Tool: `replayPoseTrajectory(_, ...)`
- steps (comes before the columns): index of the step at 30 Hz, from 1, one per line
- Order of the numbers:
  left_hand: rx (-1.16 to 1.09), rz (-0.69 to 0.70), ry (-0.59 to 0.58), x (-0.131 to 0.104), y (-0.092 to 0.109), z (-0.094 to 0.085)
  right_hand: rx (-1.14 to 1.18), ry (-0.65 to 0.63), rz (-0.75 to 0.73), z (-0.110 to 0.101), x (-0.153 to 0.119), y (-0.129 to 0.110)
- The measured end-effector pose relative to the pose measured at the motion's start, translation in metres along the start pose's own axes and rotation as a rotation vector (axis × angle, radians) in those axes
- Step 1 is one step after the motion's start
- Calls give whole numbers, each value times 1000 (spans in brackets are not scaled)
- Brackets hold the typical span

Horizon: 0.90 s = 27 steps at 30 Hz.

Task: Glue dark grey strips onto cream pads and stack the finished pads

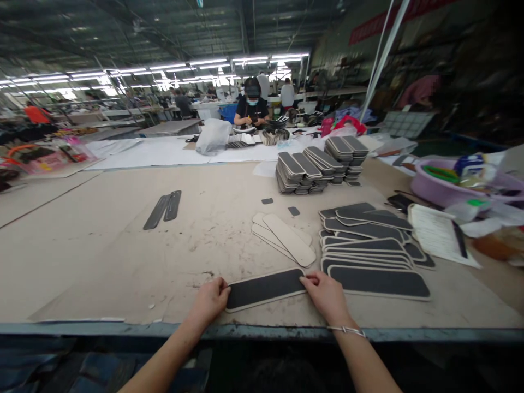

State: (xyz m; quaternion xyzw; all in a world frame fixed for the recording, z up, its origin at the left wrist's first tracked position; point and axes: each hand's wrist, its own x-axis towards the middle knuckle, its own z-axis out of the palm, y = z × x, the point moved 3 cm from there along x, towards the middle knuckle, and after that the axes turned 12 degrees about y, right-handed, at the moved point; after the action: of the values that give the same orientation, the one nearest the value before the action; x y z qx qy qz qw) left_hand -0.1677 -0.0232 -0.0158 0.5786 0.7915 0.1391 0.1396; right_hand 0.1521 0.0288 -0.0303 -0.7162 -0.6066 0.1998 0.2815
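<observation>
Pinching a dark, pale-edged panel (266, 290) at its two ends, both hands work close to the near edge of the tabletop (123, 262). The left hand (210, 300) has thumb and fingers closed on the panel's nine o'clock end; the right hand (323, 295), with a thin bracelet (347, 330) at the wrist, grips the three o'clock end the same way. Whether the panel lies flat or is slightly raised is hard to tell from this angle.

Taking that panel as the clock's centre, a few fanned pale strips (286, 237) lie near it toward one o'clock, overlapping one another. At two o'clock is a loose, overlapping pile of similar dark panels (364, 232), its nearest piece just beside the right hand. Farther out at one o'clock stand neat stacks of dark panels (319, 164). Two small dark pieces (293, 210) lie apart from each other between twelve and one, and two narrow dark strips (172, 204) sit side by side at ten.

Between two and three o'clock, a paper sheet (434, 234) bears a dark, slim object (459, 238), with a purple basin (428, 183) beyond. Well away at twelve, a masked co-worker (251, 109) sits behind white pieces, near a translucent plastic bag (213, 135).
</observation>
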Motion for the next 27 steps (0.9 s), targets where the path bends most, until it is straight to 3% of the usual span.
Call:
replayPoseTrajectory(13, -34, -53, -15, -2, 7, -9, -10, 6, 19, -1, 0, -1)
replayPoseTrajectory(19, -114, -91, -33, -2, 2, -5, -17, -4, 22, 0, 0, -1)
replayPoseTrajectory(27, -190, -73, 123, -9, -7, -3, -70, -43, 6, 1, -1, 1)
